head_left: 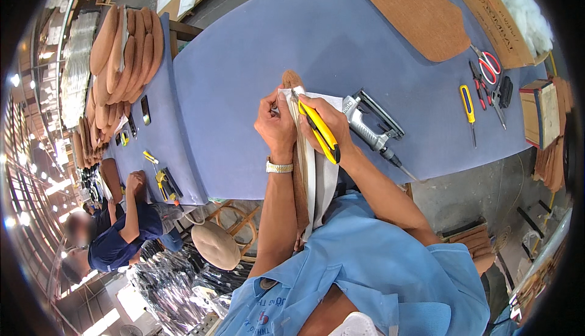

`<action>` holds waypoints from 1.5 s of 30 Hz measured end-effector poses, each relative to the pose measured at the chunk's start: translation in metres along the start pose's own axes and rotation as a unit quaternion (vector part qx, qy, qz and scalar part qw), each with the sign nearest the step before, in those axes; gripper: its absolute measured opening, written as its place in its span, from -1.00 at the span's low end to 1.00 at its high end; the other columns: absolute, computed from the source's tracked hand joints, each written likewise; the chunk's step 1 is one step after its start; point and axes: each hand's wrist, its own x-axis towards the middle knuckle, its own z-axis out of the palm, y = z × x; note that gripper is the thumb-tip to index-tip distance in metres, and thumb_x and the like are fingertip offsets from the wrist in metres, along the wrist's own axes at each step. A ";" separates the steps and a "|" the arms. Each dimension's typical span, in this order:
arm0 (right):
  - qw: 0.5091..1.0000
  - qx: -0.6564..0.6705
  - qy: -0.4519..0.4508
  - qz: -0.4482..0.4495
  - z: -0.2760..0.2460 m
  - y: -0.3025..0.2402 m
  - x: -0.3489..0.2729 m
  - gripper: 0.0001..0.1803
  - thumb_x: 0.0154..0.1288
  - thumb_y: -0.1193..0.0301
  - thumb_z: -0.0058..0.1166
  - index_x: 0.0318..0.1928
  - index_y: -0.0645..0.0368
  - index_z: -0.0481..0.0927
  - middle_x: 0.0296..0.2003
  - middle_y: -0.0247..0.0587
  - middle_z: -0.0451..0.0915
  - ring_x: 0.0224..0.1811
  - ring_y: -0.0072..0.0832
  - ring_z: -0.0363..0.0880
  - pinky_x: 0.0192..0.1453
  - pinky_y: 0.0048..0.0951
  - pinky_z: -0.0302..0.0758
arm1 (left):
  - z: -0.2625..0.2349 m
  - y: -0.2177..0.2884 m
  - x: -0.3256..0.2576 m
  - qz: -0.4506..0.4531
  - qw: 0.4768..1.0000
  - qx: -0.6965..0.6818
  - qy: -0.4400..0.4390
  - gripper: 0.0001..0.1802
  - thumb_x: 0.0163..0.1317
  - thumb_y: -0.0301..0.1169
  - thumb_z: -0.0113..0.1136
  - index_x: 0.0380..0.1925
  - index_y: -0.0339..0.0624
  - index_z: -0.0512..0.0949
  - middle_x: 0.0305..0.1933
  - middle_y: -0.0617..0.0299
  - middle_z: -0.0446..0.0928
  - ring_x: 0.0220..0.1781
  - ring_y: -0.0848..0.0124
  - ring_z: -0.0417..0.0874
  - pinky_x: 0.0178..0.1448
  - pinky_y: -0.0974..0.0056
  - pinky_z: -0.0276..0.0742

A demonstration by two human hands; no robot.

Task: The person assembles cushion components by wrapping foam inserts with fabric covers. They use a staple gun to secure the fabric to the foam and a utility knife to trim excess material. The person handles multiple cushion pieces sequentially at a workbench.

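While the left hand [275,127] is pinching white fabric [321,177] against the thin board [299,180] standing on edge at the table [256,62], the right hand [323,126] is gripping a yellow knife [321,132]; fabric looks limp, board stiff and light, best held by its edge

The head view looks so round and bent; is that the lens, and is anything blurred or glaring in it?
Head view: the fisheye lens bows the blue table edges and leaves black corners; bright lamps glare at the left rim; a co-worker's face at lower left is blurred; the centre is sharp, with the right hand gripping a yellow utility knife and the left hand pinching white fabric.
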 end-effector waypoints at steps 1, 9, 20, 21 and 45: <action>1.000 0.006 -0.003 0.011 -0.001 0.000 -0.003 -0.61 0.33 0.44 0.25 0.14 0.25 0.61 -0.18 -0.07 0.72 -0.20 -0.21 0.76 -0.13 -0.34 0.70 | 0.000 0.001 0.000 -0.005 1.000 -0.010 0.003 -0.86 0.45 -0.44 0.27 -0.12 -0.28 0.68 -0.15 0.09 0.81 -0.44 0.61 0.64 -0.39 0.39 0.54; 0.997 0.072 0.027 0.026 -0.008 -0.003 -0.003 -0.61 0.38 0.45 0.24 0.18 0.29 0.59 -0.22 -0.11 0.72 -0.27 -0.38 0.74 -0.12 -0.43 0.65 | -0.020 0.017 0.011 0.089 0.987 0.102 -0.086 -0.74 0.34 -0.47 0.31 0.02 -0.21 0.71 -0.15 0.04 0.78 -0.31 0.19 0.79 -0.24 0.24 0.66; 0.986 -0.160 0.014 0.039 -0.074 0.032 0.018 -0.57 0.34 0.40 0.25 0.21 0.05 0.58 -0.07 0.00 0.70 -0.09 -0.02 0.73 -0.03 -0.13 0.67 | -0.024 0.026 0.016 0.014 0.982 0.150 -0.116 -0.78 0.35 -0.40 0.31 -0.07 -0.23 0.75 -0.33 0.00 0.76 -0.60 0.35 0.65 -0.46 0.26 0.53; 0.972 -0.211 -0.030 0.099 -0.090 0.039 0.016 -0.54 0.33 0.42 0.24 0.25 -0.04 0.58 -0.02 -0.01 0.66 -0.08 0.03 0.70 -0.04 -0.06 0.63 | -0.025 0.025 0.015 0.008 0.982 0.147 -0.114 -0.78 0.36 -0.40 0.31 -0.06 -0.23 0.76 -0.37 0.02 0.75 -0.63 0.42 0.58 -0.49 0.28 0.48; 0.994 0.020 0.014 0.109 -0.096 0.006 0.027 -0.57 0.37 0.42 0.33 0.22 0.20 0.63 -0.04 -0.12 0.75 -0.06 -0.50 0.71 0.06 -0.49 0.61 | -0.022 0.028 0.030 0.104 0.972 0.156 -0.144 -0.81 0.25 -0.40 0.33 -0.16 -0.15 0.73 -0.19 0.10 0.74 -0.29 0.11 0.75 -0.23 0.08 0.63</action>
